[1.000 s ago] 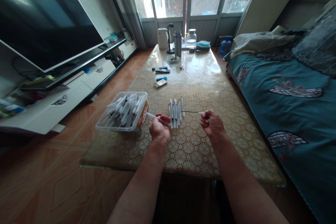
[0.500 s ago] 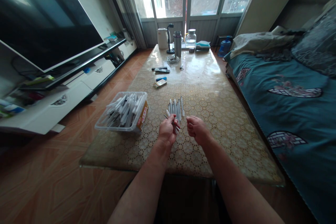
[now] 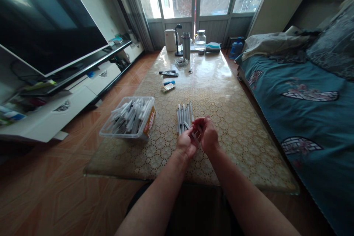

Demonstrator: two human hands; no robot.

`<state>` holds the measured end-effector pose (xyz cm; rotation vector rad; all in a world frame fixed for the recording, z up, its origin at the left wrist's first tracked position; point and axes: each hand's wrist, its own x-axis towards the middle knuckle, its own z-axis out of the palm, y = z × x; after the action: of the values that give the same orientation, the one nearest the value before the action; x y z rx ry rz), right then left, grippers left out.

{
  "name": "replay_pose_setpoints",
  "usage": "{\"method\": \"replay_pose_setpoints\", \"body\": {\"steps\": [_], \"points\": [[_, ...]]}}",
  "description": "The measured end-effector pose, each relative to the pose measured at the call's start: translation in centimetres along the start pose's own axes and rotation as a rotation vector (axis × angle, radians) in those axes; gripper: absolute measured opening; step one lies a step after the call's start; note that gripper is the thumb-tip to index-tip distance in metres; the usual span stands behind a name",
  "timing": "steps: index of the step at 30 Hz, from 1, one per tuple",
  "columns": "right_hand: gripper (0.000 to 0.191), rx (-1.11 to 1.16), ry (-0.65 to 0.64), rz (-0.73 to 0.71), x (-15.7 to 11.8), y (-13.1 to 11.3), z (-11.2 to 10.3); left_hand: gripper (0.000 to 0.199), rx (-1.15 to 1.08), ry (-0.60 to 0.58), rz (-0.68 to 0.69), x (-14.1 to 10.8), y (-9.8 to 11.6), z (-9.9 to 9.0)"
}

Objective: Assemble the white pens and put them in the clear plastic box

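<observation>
My left hand (image 3: 188, 143) is closed around a few pale, slim pens (image 3: 196, 139), its palm turned up. Beside it, with fingers bent toward those pens, is my right hand (image 3: 209, 135); its fingertips meet the left hand's, and what they pinch is hidden. Just beyond both hands, several whitish pens (image 3: 179, 118) with dark ends lie side by side in a row on the patterned table (image 3: 160, 158). To the left stands a clear plastic box (image 3: 103, 132) heaped with more pens (image 3: 132, 114).
Farther up the table lie a small carton (image 3: 168, 87), a blue object (image 3: 169, 82) and dark slim items (image 3: 169, 73). A glass ashtray (image 3: 181, 62), steel flask (image 3: 186, 46), kettle (image 3: 170, 40) and glass jug (image 3: 200, 40) stand at the far end. A bed (image 3: 276, 118) borders the right side.
My left hand has moved right with the pens, off the row's near end. My right hand has come in to meet it, its fingers now at the held pens.
</observation>
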<state>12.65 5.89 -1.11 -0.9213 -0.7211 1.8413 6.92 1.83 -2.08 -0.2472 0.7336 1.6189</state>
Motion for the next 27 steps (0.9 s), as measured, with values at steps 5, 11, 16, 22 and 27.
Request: {"method": "replay_pose_setpoints", "body": {"steps": [5,11,16,22,27], "points": [[0.053,-0.095,-0.097,-0.075,-0.4,0.3,0.0,0.017,-0.053,0.016,0.074,0.2,0.0,0.3],[0.045,-0.073,-0.096,-0.051,-0.6,-0.6,0.2,0.015,-0.036,0.089,0.040,0.2,0.4,0.3],[0.028,-0.057,-0.064,-0.107,0.1,-1.2,-0.2,0.013,0.152,0.209,0.011,-0.6,0.8,0.2],[0.013,-0.057,-0.034,-0.074,0.4,-1.9,-0.6,0.005,0.488,0.100,0.167,-3.3,3.8,0.8],[0.011,-0.129,-0.039,-0.027,0.1,-2.1,-0.6,0.010,0.781,0.161,0.451,-5.2,10.2,1.4]]}}
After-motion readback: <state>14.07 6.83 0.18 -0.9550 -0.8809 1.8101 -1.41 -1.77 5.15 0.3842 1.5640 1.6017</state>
